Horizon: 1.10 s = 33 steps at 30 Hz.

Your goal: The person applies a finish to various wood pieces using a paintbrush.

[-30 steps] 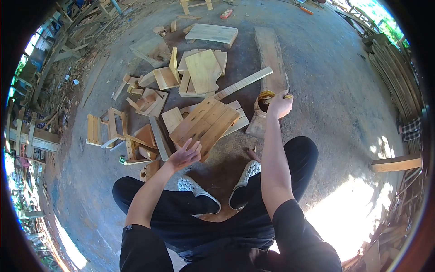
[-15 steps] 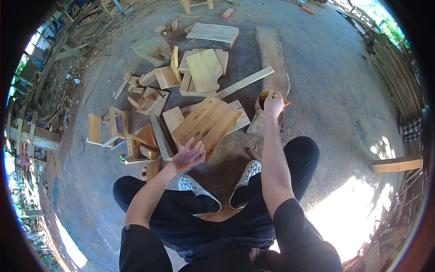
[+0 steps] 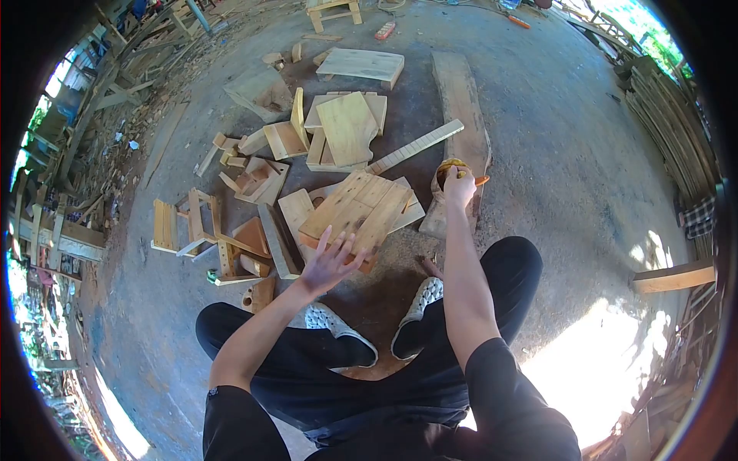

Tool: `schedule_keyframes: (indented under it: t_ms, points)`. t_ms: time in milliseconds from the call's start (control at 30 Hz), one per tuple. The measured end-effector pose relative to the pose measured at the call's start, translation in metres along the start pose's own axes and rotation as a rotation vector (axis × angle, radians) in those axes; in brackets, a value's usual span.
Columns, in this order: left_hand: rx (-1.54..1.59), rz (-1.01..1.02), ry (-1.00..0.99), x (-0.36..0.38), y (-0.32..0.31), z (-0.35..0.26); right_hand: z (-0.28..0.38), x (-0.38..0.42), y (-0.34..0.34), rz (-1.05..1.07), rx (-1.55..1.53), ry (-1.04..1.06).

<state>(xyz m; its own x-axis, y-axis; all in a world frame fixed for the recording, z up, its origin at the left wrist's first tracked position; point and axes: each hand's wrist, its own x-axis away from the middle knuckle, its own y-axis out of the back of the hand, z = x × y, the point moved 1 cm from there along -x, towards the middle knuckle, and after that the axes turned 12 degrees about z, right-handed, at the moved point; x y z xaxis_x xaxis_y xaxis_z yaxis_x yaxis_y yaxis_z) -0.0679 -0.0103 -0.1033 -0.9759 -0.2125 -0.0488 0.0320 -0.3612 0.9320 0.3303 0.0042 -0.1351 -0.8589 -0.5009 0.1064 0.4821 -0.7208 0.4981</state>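
My left hand (image 3: 330,266) has its fingers spread at the near edge of a small slatted wooden stool (image 3: 357,207), seeming to touch it. The stool's top faces up, and part of its underside shows below the near edge. My right hand (image 3: 460,187) is closed around a rounded yellow-and-dark-brown object (image 3: 452,169) whose exact kind I cannot make out. An orange handle-like end (image 3: 482,180) sticks out to the right of that hand. Beneath it lies a long wooden plank (image 3: 464,115) on the floor.
A low wooden stool (image 3: 361,64), a pale notched board (image 3: 347,127) and a narrow wooden strip (image 3: 417,146) lie farther off. Wooden frames (image 3: 188,223) stand on the left. Stacked planks (image 3: 667,138) line the right side; a beam (image 3: 675,276) juts in there.
The slatted stool has turned slightly and its near edge has lifted. My left hand has shifted right with fingers more spread. My right hand has moved slightly left, still holding the rounded object.
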Motion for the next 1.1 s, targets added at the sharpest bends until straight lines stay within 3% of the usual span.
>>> schedule_keyframes:
  t_ms: [100, 200, 233, 300, 333, 433, 500, 533, 600, 700, 800, 900, 967, 1100]
  points:
    - [0.133, -0.024, 0.068, -0.023, 0.02, 0.005, 0.012, -0.002, 0.009, -0.023, -0.025, 0.0]
    - [0.507, -0.173, 0.428, -0.047, 0.038, 0.032, 0.022, 0.0, 0.023, 0.009, -0.01, 0.028]
    - [0.507, -0.174, 0.426, -0.053, 0.045, 0.044, 0.022, 0.0, 0.025, 0.048, 0.013, 0.044]
    - [0.686, -0.27, 0.762, -0.06, 0.058, 0.073, 0.022, -0.001, 0.026, 0.055, 0.049, 0.071]
    - [0.685, -0.27, 0.758, -0.06, 0.06, 0.086, 0.022, -0.001, 0.027, 0.063, 0.087, 0.097]
    - [0.854, -0.337, 1.145, -0.052, 0.088, 0.123, 0.023, 0.001, 0.035, 0.03, 0.144, 0.139]
    - [0.793, -0.454, 1.281, -0.036, 0.075, 0.148, 0.025, 0.001, 0.039, 0.044, 0.146, 0.156]
    - [0.793, -0.452, 1.278, -0.029, 0.065, 0.159, 0.026, -0.001, 0.039, 0.063, 0.147, 0.182]
    - [1.363, -0.601, 1.29, -0.013, 0.049, 0.169, 0.024, -0.004, 0.039, 0.084, 0.16, 0.199]
    - [1.612, -0.517, 1.283, -0.007, 0.038, 0.16, 0.026, -0.004, 0.033, 0.099, 0.206, 0.207]
    - [1.647, -0.392, 1.343, -0.022, 0.049, 0.135, 0.023, -0.003, 0.03, 0.051, 0.223, 0.189]
    - [1.66, -0.213, 1.336, -0.01, 0.004, 0.133, 0.022, -0.003, 0.027, 0.028, 0.21, 0.183]
    - [1.705, -0.09, 1.456, -0.004, -0.016, 0.137, 0.026, -0.002, 0.028, 0.036, 0.219, 0.179]
    - [1.694, -0.042, 1.421, -0.002, -0.01, 0.142, 0.059, 0.017, 0.032, -0.022, 0.056, 0.269]
